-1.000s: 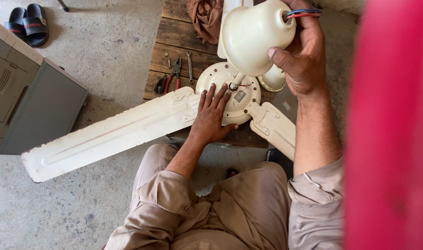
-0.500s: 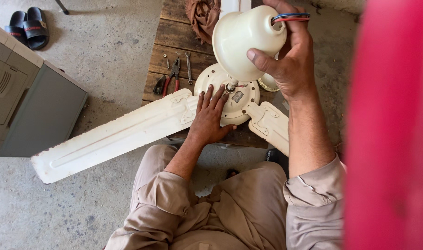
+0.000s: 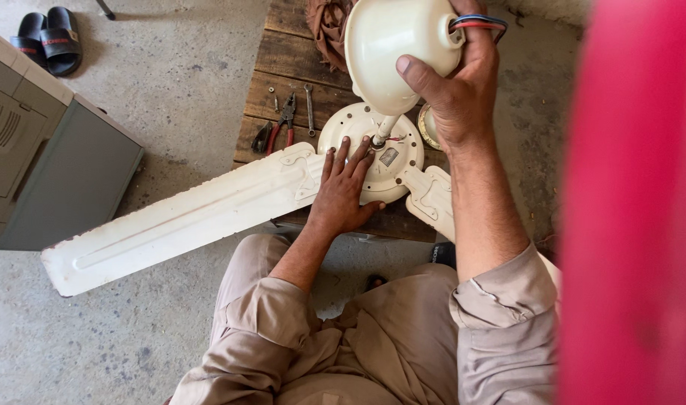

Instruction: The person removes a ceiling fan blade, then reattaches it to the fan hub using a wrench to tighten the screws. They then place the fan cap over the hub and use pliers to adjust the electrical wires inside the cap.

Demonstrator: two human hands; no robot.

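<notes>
One ceiling fan point(image 3: 373, 154) — two blades, two hands, one canopy point(image 3: 391, 45).

Small label point(image 3: 388, 156), perhaps, on motor hub point(image 3: 403, 139)

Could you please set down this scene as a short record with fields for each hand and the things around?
left hand: left hand lies flat, fingers spread, on the round cream ceiling fan motor housing
right hand: right hand grips the cream bell-shaped canopy cover, raised over the motor, with red and blue wires at its top
fan blade: long cream fan blade reaches left over the concrete floor
support: brown wooden plank platform
tools: red-handled pliers and a small metal spanner on the planks
elsewhere: black sandals; grey cabinet
</notes>
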